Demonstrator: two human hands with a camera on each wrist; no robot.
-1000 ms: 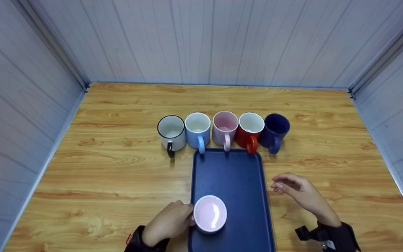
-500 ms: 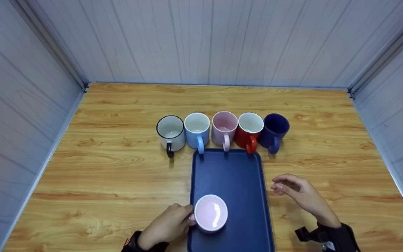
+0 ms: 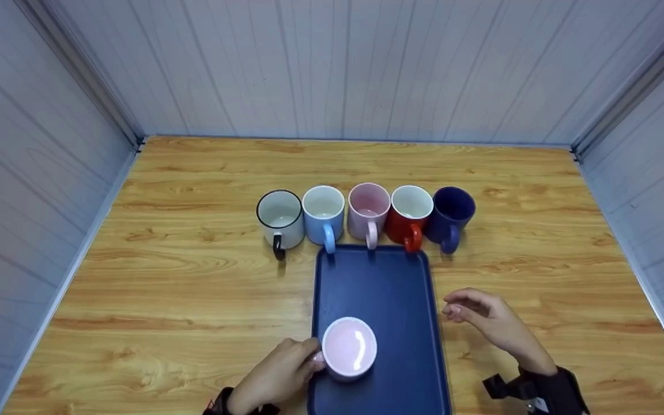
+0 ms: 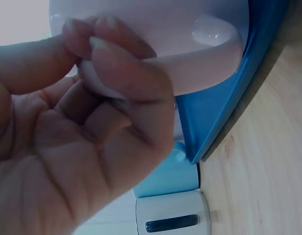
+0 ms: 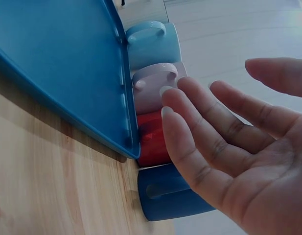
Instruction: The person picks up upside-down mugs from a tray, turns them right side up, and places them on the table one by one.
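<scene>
My left hand [image 3: 285, 368] pinches the handle [image 4: 199, 68] of a pink mug [image 3: 349, 349] between thumb and fingers. The mug is over the near left part of a dark blue tray [image 3: 384, 288], and its top shows as a glossy pink disc ringed in white. Seen from the left wrist, the mug's pale side fills the upper part. My right hand [image 3: 496, 325] hovers right of the tray with relaxed, slightly bent fingers, holding nothing. In the right wrist view its fingers [image 5: 209, 132] overlap the mugs behind.
Beyond the tray's far end stands a row of mugs, handles toward me: white with black handle [image 3: 286, 233], light blue [image 3: 317, 226], pink [image 3: 361, 225], red [image 3: 399, 227] and dark blue [image 3: 440, 227]. White panel walls [image 3: 332, 69] enclose the wooden table [image 3: 193, 300].
My left hand has shifted the pink mug slightly to the right and away from me over the tray. My right hand stays nearly in place; the row of mugs has not been disturbed.
</scene>
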